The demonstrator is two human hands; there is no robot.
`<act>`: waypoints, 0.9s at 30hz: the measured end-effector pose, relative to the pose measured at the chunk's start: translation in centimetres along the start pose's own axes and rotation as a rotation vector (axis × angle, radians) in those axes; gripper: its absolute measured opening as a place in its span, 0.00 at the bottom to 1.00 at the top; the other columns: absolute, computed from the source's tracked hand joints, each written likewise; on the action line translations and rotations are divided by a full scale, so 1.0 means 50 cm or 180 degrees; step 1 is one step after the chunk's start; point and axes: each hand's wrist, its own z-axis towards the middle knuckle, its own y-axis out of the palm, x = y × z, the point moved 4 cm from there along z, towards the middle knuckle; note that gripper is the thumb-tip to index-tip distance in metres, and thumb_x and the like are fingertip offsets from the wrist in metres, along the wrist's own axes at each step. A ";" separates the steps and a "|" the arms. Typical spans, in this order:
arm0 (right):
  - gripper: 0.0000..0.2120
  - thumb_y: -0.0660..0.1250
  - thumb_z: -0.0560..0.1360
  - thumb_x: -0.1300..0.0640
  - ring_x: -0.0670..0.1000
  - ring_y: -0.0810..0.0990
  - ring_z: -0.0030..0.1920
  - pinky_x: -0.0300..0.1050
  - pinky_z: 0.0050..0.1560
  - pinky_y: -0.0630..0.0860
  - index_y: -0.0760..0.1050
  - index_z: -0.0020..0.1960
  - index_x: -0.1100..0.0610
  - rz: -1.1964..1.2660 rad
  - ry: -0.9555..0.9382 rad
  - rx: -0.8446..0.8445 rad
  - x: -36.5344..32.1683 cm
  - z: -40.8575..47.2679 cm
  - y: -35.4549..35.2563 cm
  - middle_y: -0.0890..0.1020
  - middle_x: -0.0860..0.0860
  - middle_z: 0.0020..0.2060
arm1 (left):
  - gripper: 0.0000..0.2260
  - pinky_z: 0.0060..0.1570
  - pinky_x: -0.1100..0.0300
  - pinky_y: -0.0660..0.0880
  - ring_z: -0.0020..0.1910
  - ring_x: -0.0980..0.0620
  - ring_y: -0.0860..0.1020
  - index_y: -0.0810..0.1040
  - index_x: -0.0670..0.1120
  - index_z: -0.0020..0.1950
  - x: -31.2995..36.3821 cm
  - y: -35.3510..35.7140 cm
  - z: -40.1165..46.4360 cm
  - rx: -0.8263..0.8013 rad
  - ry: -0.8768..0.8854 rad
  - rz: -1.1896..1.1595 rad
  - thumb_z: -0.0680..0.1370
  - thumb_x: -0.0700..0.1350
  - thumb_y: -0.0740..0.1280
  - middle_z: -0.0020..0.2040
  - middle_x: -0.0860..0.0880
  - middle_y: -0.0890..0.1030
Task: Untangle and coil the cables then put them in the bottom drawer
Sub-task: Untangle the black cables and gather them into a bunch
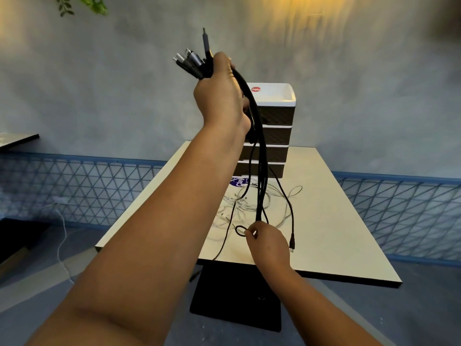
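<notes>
At about nine o'clock from the table, a thin white cord trailed down over the grey floor beside the blue lattice railing. The left hand was raised high at twelve o'clock, fist wrapped tight around a bundle of black rubber-sheathed cables, whose plug ends fanned out above the knuckles toward eleven o'clock; at least five connectors showed, some silver-tipped, though the exact count could not be told. The black strands hung straight down from the fist, crossing in front of the drawer unit, and one strand ended in a small plug dangling near the table's front edge. Behind them, at one o'clock, stood a tower of dark woven-pattern plastic drawers with white frames: four drawers stacked, all closed, their contents hidden, with a shallow white tray top bearing a red oval sticker. At the foot of the bottom drawer lay a round blue-and-white label and a loose tangle of white thin cables on the cream rectangular tabletop. At five o'clock, the right hand pinched a small black loop between thumb and fingertips, low over the table.
</notes>
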 end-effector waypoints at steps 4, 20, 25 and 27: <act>0.05 0.63 0.80 0.51 0.43 0.74 0.36 0.35 0.35 0.68 0.72 0.45 0.51 0.0568 -0.0447 -0.0110 0.030 -0.048 0.032 0.75 0.44 0.38 | 0.12 0.21 0.66 0.53 0.20 0.54 0.53 0.65 0.46 0.34 0.008 -0.012 0.017 0.0073 0.0065 0.0048 0.77 0.39 0.63 0.26 0.52 0.58; 0.07 0.66 0.79 0.56 0.52 0.80 0.28 0.45 0.31 0.80 0.73 0.44 0.56 0.1537 0.1135 -0.2373 0.188 -0.121 0.132 0.78 0.54 0.33 | 0.13 0.22 0.65 0.53 0.20 0.55 0.53 0.64 0.47 0.35 -0.011 -0.025 0.042 0.0009 0.0048 0.0132 0.77 0.38 0.61 0.24 0.53 0.57; 0.17 0.60 0.81 0.47 0.49 0.79 0.28 0.41 0.30 0.76 0.79 0.45 0.58 0.1394 0.1027 -0.2580 0.206 -0.131 0.128 0.78 0.51 0.30 | 0.13 0.22 0.65 0.54 0.20 0.54 0.54 0.62 0.46 0.35 0.001 -0.025 0.053 0.0037 0.0090 0.0142 0.77 0.38 0.61 0.24 0.53 0.58; 0.20 0.59 0.82 0.45 0.48 0.77 0.27 0.38 0.29 0.73 0.80 0.48 0.59 0.1554 0.1137 -0.2578 0.222 -0.144 0.133 0.78 0.52 0.30 | 0.12 0.22 0.64 0.54 0.21 0.54 0.54 0.63 0.45 0.36 0.010 -0.021 0.057 -0.0007 0.0135 0.0123 0.78 0.39 0.61 0.25 0.52 0.58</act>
